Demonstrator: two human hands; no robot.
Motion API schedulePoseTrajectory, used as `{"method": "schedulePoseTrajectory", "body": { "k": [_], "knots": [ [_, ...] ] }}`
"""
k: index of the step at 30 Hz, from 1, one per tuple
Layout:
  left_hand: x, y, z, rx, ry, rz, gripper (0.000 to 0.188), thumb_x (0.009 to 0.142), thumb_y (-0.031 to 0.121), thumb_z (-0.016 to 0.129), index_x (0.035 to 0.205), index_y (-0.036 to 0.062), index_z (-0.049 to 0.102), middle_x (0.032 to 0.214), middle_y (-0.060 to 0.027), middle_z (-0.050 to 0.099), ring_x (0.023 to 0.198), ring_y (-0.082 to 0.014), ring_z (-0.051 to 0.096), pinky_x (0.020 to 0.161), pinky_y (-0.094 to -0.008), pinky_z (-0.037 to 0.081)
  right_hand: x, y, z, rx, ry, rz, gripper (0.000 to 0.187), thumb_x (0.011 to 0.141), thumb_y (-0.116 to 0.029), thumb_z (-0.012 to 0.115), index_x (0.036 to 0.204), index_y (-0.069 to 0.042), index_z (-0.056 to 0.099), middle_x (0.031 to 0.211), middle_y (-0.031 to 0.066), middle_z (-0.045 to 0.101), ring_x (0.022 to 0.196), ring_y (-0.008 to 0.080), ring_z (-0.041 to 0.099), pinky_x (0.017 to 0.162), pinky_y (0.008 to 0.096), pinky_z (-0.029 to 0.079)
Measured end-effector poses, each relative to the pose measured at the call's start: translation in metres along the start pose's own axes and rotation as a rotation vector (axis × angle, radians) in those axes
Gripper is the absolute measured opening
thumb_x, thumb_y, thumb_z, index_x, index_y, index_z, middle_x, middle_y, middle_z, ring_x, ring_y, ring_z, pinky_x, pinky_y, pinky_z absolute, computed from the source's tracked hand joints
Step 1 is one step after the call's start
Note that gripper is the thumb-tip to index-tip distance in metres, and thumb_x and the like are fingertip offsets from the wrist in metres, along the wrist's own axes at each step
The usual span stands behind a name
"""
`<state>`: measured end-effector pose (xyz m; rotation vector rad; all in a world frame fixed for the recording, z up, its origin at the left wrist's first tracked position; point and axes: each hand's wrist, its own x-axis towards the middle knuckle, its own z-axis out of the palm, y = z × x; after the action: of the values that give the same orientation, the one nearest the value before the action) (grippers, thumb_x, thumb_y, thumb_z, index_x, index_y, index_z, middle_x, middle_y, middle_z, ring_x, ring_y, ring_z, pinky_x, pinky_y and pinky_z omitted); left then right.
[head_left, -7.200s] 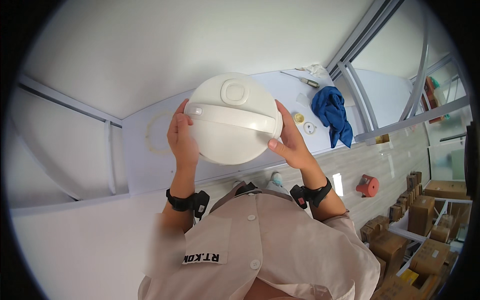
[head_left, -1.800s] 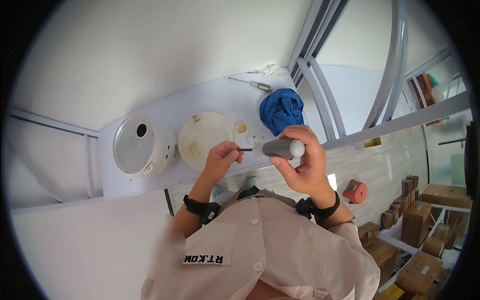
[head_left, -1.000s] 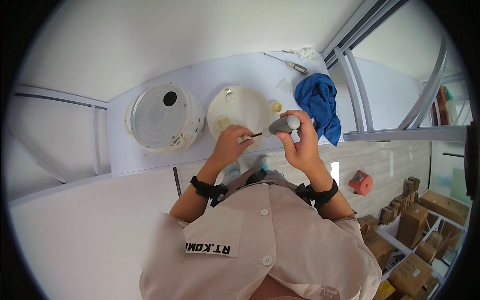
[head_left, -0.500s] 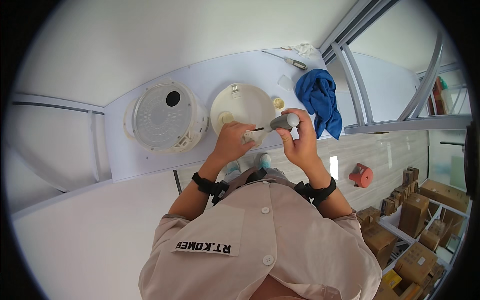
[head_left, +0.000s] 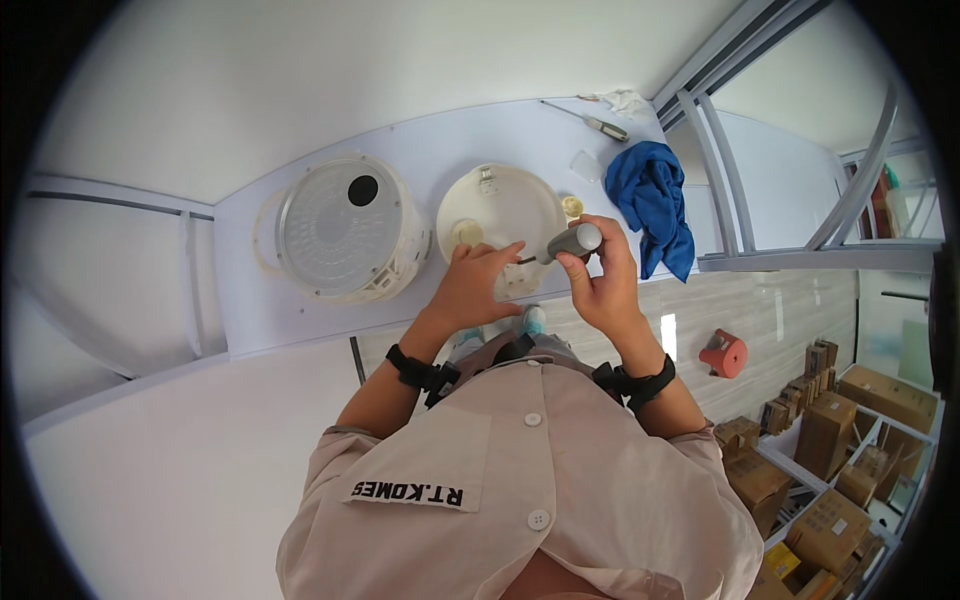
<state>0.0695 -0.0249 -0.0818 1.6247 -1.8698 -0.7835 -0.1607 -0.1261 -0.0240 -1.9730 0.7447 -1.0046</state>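
Note:
A screwdriver (head_left: 573, 241) with a fat grey handle is gripped in my right hand (head_left: 606, 278). Its dark shaft points left, over the near edge of a shallow round cream lid (head_left: 530, 215). My left hand (head_left: 472, 287) spreads thumb and fingers beside the shaft tip, at the lid's near left edge, and appears to hold nothing. Just beyond those fingers, a small pale yellow disc (head_left: 467, 232) rests in the lid. A white fitting (head_left: 519, 283) shows at the lid's near edge between my hands. Whether the tip touches it, I cannot tell.
Left on the white table stands a round white appliance (head_left: 400, 235) with a translucent top. Right of the lid are a small yellowish cup (head_left: 572, 206), a clear piece (head_left: 586, 167), a blue cloth (head_left: 648, 200) and another screwdriver (head_left: 607, 128). A red stool (head_left: 722, 353) stands on the floor.
My left fingers have come off the white fitting at the lid's near edge and spread apart. The screwdriver stays in my right hand. The table's things appear slightly farther right in view.

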Motion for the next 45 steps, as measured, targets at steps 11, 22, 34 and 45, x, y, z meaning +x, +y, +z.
{"method": "schedulePoseTrajectory", "body": {
  "k": [11, 22, 34, 45],
  "knots": [
    [-0.006, -0.007, 0.009, 0.118, -0.017, 0.033, 0.104, 0.074, 0.018, 0.097, 0.166, 0.0112, 0.050, 0.141, -0.0001, 0.075, 0.127, -0.0226, 0.064, 0.109, -0.0414, 0.037, -0.001, 0.000, 0.011, -0.018, 0.044, -0.043, 0.054, 0.095, -0.011, 0.090, 0.138, -0.002, 0.059, 0.118, 0.0152, 0.069, 0.082, 0.0215, 0.070, 0.074, 0.0339, 0.058],
    [-0.005, -0.019, 0.019, 0.196, 0.059, 0.107, 0.092, 0.073, 0.022, 0.096, 0.157, 0.0114, 0.058, 0.133, -0.0043, 0.078, 0.118, -0.0274, 0.070, 0.103, -0.0450, 0.053, 0.014, -0.035, 0.005, -0.450, -0.057, -0.213, 0.058, 0.090, -0.035, 0.093, 0.133, -0.006, 0.067, 0.099, 0.0110, 0.069, 0.076, 0.0307, 0.069, 0.067, 0.0381, 0.058],
    [0.006, -0.024, 0.023, 0.169, 0.039, 0.061, 0.085, 0.075, 0.029, 0.088, 0.155, 0.0159, 0.061, 0.124, -0.0034, 0.080, 0.108, -0.0296, 0.076, 0.084, -0.0448, 0.064, 0.016, -0.072, -0.002, -0.486, -0.104, -0.124, 0.052, 0.092, -0.017, 0.082, 0.141, -0.008, 0.068, 0.113, 0.0144, 0.067, 0.091, 0.0330, 0.069, 0.078, 0.0420, 0.057],
    [0.007, -0.028, 0.019, 0.126, -0.043, 0.009, 0.077, 0.079, 0.034, 0.089, 0.150, 0.0140, 0.064, 0.133, -0.0036, 0.078, 0.123, -0.0292, 0.074, 0.097, -0.0447, 0.062, -0.004, -0.099, 0.016, -0.812, -0.044, 0.010, 0.049, 0.092, -0.033, 0.085, 0.130, -0.007, 0.069, 0.105, 0.0121, 0.066, 0.093, 0.0308, 0.070, 0.070, 0.0427, 0.057]
  ]
}}
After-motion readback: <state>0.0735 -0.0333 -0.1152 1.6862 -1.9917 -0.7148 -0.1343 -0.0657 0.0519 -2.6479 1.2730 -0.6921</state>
